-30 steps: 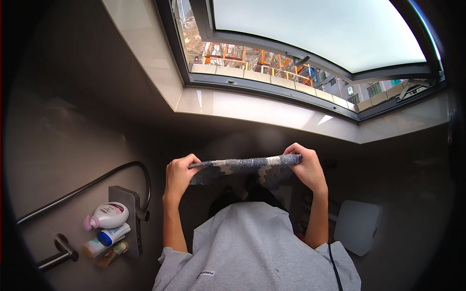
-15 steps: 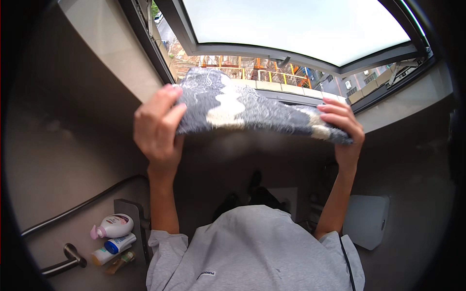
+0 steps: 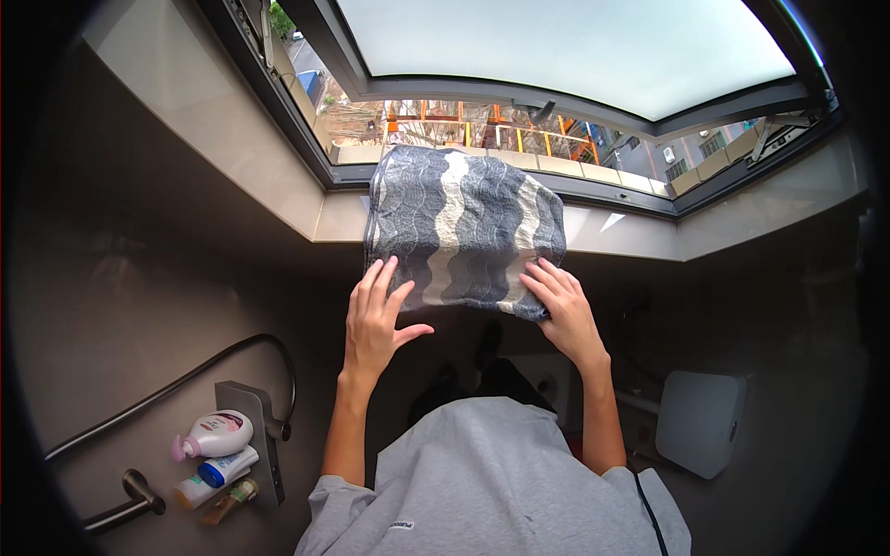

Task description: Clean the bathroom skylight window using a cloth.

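Observation:
A grey towel (image 3: pixel 487 218) with wavy cream stripes lies spread over the window sill. Its far edge reaches the window frame, and its near edge hangs past the sill toward me. At its near left corner is my left hand (image 3: pixel 373 320), fingertips resting on the cloth, fingers apart and thumb stretched out to the side. My right hand (image 3: pixel 568 310) is at the near right corner, fingers laid over the top of the cloth. Its thumb is hidden behind the towel's edge, and the corner is held there.
Above the sill (image 3: pixel 630 232), a frosted window (image 3: pixel 565 56) is tilted outward, with orange scaffolding (image 3: pixel 496 125) outside. At left are a metal rail (image 3: pixel 167 394) and a shelf holding a pump bottle (image 3: pixel 218 434) and several tubes. A pale box (image 3: pixel 700 423) hangs at right.
The towel has come down from being held raised and stretched between both hands and now lies on the sill. Both hands moved nearer and closer together; the left has let go.

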A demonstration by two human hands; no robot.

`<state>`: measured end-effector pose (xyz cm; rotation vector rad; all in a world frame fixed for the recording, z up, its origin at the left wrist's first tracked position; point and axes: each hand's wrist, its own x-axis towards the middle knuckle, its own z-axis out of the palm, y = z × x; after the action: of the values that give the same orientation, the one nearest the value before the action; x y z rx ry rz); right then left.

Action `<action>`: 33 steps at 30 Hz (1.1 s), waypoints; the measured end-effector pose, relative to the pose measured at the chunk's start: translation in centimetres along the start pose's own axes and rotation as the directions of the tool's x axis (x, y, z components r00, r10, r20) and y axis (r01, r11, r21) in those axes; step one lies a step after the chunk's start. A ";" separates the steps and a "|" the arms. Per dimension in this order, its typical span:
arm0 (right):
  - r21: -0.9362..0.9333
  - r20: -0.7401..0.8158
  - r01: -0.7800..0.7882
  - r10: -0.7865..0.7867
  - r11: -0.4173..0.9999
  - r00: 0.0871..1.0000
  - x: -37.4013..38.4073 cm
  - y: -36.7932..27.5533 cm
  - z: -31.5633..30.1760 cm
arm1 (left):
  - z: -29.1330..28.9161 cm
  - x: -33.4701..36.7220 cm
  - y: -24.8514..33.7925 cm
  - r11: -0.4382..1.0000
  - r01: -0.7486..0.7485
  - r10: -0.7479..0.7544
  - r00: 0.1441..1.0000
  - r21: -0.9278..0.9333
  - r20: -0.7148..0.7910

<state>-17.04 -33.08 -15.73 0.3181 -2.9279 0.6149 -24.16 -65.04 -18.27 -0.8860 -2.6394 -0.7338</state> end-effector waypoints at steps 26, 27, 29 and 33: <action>0.394 -0.002 -0.207 0.226 0.896 0.974 13.9 4.0 -3.1 | 8.0 16.1 -0.2 0.945 0.210 -0.184 0.975 0.253 -0.123; 0.395 -0.004 -0.196 0.215 0.898 0.977 13.9 4.7 -3.0 | 8.0 16.1 0.0 0.947 0.204 -0.178 0.976 0.247 -0.122; 0.981 0.133 -0.158 0.200 0.110 0.971 14.3 6.1 -2.8 | 7.9 16.5 0.3 0.944 0.215 -0.188 0.974 0.252 -0.128; 0.657 -0.663 0.229 0.405 0.718 0.630 15.8 6.6 -5.1 | 8.0 16.5 0.5 0.939 0.230 -0.200 0.970 0.256 -0.138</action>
<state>-33.41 -27.91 -10.93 -0.0691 -1.7561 1.4471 -37.43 -52.33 -18.28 -0.4731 -2.6775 -0.4366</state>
